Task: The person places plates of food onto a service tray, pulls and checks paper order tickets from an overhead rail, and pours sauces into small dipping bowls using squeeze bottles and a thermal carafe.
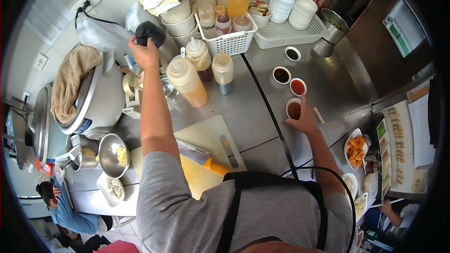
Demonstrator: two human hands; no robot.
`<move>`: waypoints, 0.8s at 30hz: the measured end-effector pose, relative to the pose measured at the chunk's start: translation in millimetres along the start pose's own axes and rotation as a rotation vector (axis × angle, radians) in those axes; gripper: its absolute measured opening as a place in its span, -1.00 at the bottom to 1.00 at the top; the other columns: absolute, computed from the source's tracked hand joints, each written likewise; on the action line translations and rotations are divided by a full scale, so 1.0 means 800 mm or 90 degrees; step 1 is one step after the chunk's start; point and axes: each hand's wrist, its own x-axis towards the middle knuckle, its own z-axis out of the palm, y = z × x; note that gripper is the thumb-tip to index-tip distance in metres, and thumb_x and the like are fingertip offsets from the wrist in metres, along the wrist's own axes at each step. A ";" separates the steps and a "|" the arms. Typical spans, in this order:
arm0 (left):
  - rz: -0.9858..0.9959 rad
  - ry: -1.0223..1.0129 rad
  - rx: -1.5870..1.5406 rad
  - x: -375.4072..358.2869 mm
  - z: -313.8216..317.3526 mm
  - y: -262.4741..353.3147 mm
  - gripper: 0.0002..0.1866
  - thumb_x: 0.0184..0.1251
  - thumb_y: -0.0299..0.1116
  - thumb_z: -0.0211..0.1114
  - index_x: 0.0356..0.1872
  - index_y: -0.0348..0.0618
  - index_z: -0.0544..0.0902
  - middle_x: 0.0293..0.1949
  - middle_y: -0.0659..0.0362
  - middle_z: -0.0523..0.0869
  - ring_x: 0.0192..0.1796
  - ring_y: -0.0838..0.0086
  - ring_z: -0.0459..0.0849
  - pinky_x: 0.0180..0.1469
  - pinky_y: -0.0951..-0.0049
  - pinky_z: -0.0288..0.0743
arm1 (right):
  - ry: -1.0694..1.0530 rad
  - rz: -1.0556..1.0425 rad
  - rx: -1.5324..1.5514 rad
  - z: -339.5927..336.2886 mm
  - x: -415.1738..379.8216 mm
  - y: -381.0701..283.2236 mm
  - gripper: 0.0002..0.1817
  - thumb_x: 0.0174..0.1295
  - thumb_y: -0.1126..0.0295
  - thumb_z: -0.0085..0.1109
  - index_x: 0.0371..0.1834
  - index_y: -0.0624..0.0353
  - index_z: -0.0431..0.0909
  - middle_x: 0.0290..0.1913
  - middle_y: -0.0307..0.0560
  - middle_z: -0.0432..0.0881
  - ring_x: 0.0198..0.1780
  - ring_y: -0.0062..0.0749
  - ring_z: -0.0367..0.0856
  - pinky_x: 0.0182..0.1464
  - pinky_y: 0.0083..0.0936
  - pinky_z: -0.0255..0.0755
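My left hand (146, 54) reaches to the back left, its fingers closed around the black top of a steel thermos jug (161, 40). My right hand (303, 118) pinches the rim of a small white sauce cup (294, 107) of brown liquid, which rests on the steel counter. Close beyond it sit a cup of red sauce (298, 86) and a cup of dark sauce (281, 75); another dark sauce cup (293, 54) stands farther back. Squeeze bottles (187, 82) stand upright to the right of my left forearm.
A knife with an orange handle (215, 167) lies on the cutting board (220, 133) before me. At the back are a white basket (229, 44) of bottles and stacked white bowls (281, 7). Left stand a large cooker (105, 96) and a metal bowl (112, 152). Other people appear at both lower sides.
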 end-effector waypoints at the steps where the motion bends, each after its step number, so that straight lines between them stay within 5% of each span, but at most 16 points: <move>1: -0.005 -0.002 0.012 -0.002 0.001 -0.002 -0.47 -0.06 -0.30 0.24 -0.04 -0.09 0.21 -0.37 -0.11 0.57 -0.28 0.03 0.55 -0.20 0.21 0.36 | 0.014 -0.016 -0.051 -0.001 0.001 -0.005 0.18 -0.44 0.23 0.40 0.28 0.19 -0.23 0.15 0.18 0.16 0.15 0.02 0.16 0.16 -0.25 0.08; 7: 0.014 -0.015 -0.017 -0.008 0.010 -0.007 -0.46 -0.03 -0.32 0.21 -0.02 -0.15 0.18 -0.29 -0.19 0.55 -0.24 -0.02 0.54 -0.18 0.19 0.37 | 0.038 -0.232 0.095 -0.005 0.061 -0.115 0.09 -0.38 0.23 0.41 0.24 0.27 -0.10 0.14 0.17 0.19 0.16 -0.06 0.19 0.18 -0.31 0.07; 9: 0.014 -0.026 -0.061 -0.010 0.018 -0.012 -0.46 -0.02 -0.33 0.20 -0.02 -0.17 0.17 -0.28 -0.20 0.54 -0.23 -0.03 0.53 -0.17 0.19 0.37 | -0.016 -0.238 0.337 0.025 0.088 -0.163 0.09 -0.36 0.28 0.41 0.24 0.28 -0.13 0.17 0.17 0.16 0.20 -0.10 0.16 0.20 -0.33 0.06; 13: 0.047 -0.078 -0.113 0.001 0.031 -0.041 -0.46 0.01 -0.34 0.17 0.01 -0.23 0.14 -0.23 -0.24 0.50 -0.17 -0.05 0.51 -0.11 0.23 0.34 | 0.074 -0.300 0.465 0.112 0.140 -0.218 0.14 -0.34 0.27 0.41 0.27 0.20 -0.25 0.20 0.12 0.13 0.23 -0.18 0.13 0.19 -0.36 0.06; 15: 0.110 -0.116 -0.086 0.007 0.027 -0.044 -0.43 0.04 -0.33 0.15 0.04 -0.36 0.14 -0.15 -0.26 0.45 -0.10 0.01 0.48 -0.05 0.25 0.31 | 0.081 -0.214 0.465 0.125 0.146 -0.237 0.07 -0.33 0.28 0.40 0.24 0.21 -0.16 0.16 0.11 0.20 0.20 -0.22 0.18 0.17 -0.42 0.12; 19: 0.096 -0.224 -0.068 0.026 0.008 -0.055 -0.55 0.08 -0.31 0.12 -0.07 -0.45 0.33 -0.17 -0.19 0.49 -0.13 0.12 0.51 -0.08 0.35 0.34 | 0.042 -0.124 0.496 0.080 0.128 -0.247 -0.17 -0.31 0.33 0.35 0.11 0.20 0.10 0.01 0.04 0.40 0.05 -0.27 0.38 0.05 -0.43 0.25; 20: 0.004 -0.279 -0.078 0.023 -0.008 -0.046 -0.57 0.09 -0.29 0.13 -0.09 -0.43 0.39 -0.19 -0.17 0.51 -0.20 0.27 0.53 -0.14 0.41 0.36 | 0.082 -0.176 0.498 0.071 0.124 -0.242 -0.20 -0.31 0.33 0.32 0.09 0.19 0.14 -0.05 0.03 0.43 -0.02 -0.28 0.43 0.01 -0.43 0.28; 24: 0.098 -0.138 -0.166 0.024 -0.039 -0.045 -0.57 0.09 -0.35 0.18 -0.04 -0.39 0.37 -0.18 -0.10 0.48 -0.28 0.42 0.51 -0.23 0.50 0.38 | -0.026 -0.212 0.396 -0.043 0.081 -0.204 -0.23 -0.33 0.30 0.30 0.05 0.21 0.19 -0.08 0.04 0.43 -0.02 -0.28 0.42 -0.02 -0.44 0.29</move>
